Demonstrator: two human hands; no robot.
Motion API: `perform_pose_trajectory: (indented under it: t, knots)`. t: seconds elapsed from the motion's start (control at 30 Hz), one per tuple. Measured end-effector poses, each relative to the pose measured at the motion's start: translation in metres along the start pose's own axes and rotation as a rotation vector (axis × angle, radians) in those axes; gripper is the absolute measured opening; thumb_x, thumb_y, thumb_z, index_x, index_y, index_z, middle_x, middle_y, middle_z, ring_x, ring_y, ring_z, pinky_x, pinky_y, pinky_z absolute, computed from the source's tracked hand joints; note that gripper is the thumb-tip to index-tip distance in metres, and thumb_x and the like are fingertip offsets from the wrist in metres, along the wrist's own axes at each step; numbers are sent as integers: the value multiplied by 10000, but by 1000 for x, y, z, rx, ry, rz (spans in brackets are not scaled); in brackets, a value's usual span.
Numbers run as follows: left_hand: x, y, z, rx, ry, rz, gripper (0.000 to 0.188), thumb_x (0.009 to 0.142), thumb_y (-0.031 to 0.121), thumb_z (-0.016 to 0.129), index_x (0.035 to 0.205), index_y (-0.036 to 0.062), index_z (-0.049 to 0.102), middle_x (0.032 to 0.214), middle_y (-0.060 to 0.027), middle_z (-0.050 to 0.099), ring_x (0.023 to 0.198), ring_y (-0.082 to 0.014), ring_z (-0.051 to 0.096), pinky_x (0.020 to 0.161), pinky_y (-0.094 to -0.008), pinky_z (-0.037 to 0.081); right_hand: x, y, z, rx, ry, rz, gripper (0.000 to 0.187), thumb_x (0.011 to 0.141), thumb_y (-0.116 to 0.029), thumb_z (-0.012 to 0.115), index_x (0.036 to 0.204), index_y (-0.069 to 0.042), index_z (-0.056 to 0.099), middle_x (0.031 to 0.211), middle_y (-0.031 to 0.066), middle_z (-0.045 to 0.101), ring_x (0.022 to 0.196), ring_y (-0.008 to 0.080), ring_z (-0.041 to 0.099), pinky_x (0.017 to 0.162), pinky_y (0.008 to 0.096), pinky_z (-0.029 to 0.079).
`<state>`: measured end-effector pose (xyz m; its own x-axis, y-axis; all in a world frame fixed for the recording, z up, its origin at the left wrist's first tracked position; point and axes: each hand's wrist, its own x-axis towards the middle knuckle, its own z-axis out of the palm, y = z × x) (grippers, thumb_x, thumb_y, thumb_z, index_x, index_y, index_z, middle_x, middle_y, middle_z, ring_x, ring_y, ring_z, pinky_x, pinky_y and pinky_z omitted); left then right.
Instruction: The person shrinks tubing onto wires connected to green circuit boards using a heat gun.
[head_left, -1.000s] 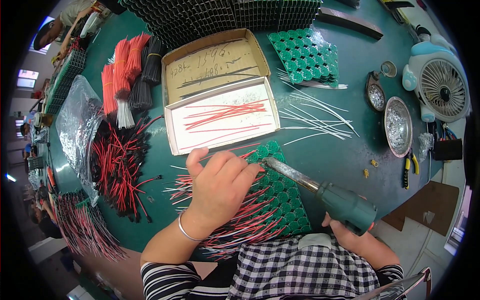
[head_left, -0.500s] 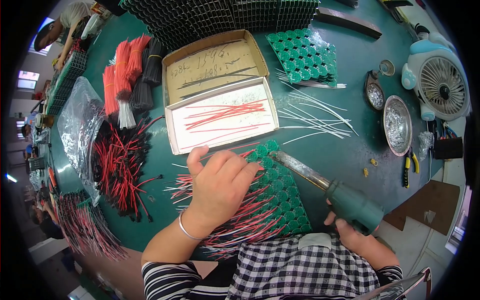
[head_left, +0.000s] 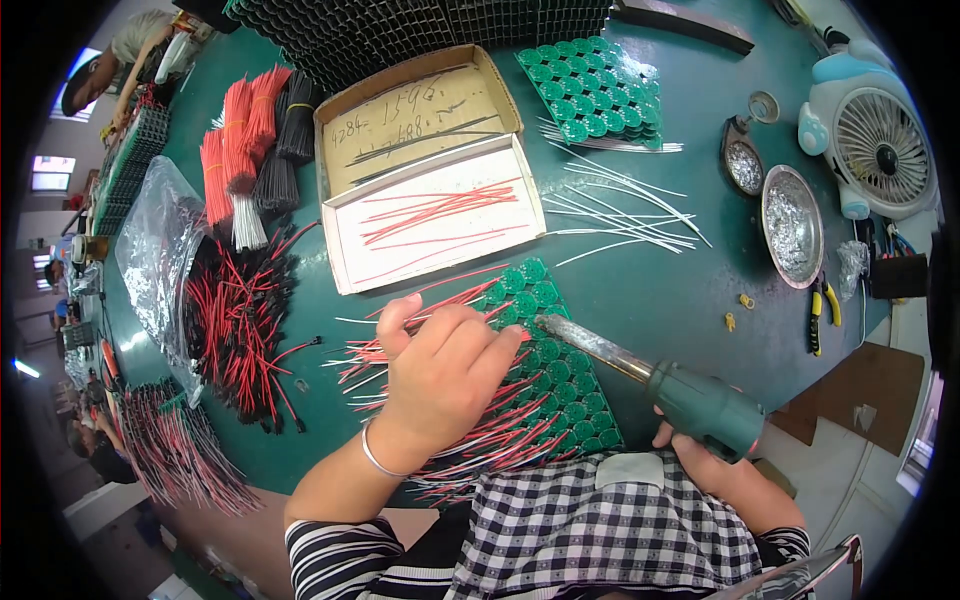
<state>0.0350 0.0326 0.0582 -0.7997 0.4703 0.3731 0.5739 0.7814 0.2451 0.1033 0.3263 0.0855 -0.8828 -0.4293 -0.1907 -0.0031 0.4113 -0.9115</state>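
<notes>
A panel of round green circuit boards (head_left: 565,385) lies before me, with many red and white wires (head_left: 490,440) fanning out from its left side. My left hand (head_left: 440,375) is over these wires, its fingers closed in a pinch at the panel's upper left part. A red wire end shows by the fingertips, partly hidden by them. My right hand (head_left: 697,458) grips the handle of a green soldering iron (head_left: 708,408). Its long metal barrel points left, and the tip meets the panel just right of my left fingertips.
Beyond the panel stands an open cardboard box (head_left: 435,262) with red and black wires. White wires (head_left: 630,225) lie right of it, below stacked green panels (head_left: 595,90). Farther right are a metal dish (head_left: 793,225), pliers (head_left: 822,310) and a fan (head_left: 880,150). Red-black wires (head_left: 240,340) are heaped left.
The iron's tip has moved nearer to me along the panel, closer to my left fingertips. My left hand keeps its pinch. The whole view has shifted slightly.
</notes>
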Motion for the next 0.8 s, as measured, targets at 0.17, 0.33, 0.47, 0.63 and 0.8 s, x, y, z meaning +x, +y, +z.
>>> perform_pose_trajectory:
  t: [0.17, 0.33, 0.47, 0.63, 0.8]
  knots:
    - [-3, 0, 3, 1, -19, -7, 179, 677, 95, 724, 829, 184, 696, 676, 57, 494, 770, -123, 572, 958, -434, 251, -8, 1, 4, -23, 14, 99, 305, 754, -30, 578, 1056, 0, 614, 915, 114, 653, 791, 241, 629, 809, 375, 478]
    - [0, 0, 3, -11, -26, -1, 185, 679, 92, 724, 840, 178, 696, 679, 54, 494, 764, -122, 565, 958, -429, 252, -12, 5, 7, 11, 36, 202, 304, 717, -50, 687, 1019, -31, 668, 1058, 134, 664, 987, 325, 607, 925, 425, 422]
    - [0, 0, 5, -10, -22, -1, 181, 674, 90, 726, 833, 172, 697, 677, 49, 490, 758, -123, 561, 953, -426, 256, -11, 6, 6, -38, 32, 155, 305, 727, -52, 685, 1030, -29, 666, 1078, 135, 659, 1021, 326, 594, 923, 424, 428]
    - [2, 1, 5, 11, -16, -6, 159, 677, 93, 728, 813, 168, 697, 673, 40, 477, 753, -128, 557, 941, -416, 268, 2, -2, 4, -70, 5, 130, 286, 736, -43, 669, 1021, -25, 665, 1073, 137, 660, 983, 328, 609, 917, 415, 436]
    - [2, 2, 3, 13, -20, -7, 143, 683, 98, 727, 802, 166, 688, 689, 31, 477, 753, -131, 554, 935, -412, 274, -1, -1, -1, -101, 69, 6, 222, 755, -30, 634, 975, -24, 654, 834, 88, 680, 760, 251, 661, 772, 380, 490]
